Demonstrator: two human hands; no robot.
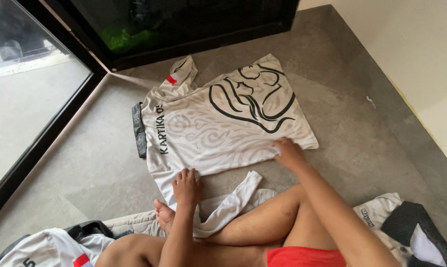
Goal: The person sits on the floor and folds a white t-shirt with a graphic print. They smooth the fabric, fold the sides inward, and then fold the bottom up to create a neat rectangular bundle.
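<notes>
- I see one white patterned jersey spread flat on the grey floor.
- My left hand presses its near edge, fingers flat.
- My right hand lies open on its hem.

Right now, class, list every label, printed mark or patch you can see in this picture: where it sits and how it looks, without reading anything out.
Black lettering: along the white patterned shirt's collar end, left.
Black line drawing: shirt's far half, curving strokes.
Red patch: far sleeve, small rectangle.
Red patch: bottom-left garment, beside a dark numeral.
Small dark lettering: white garment, lower right.
</notes>
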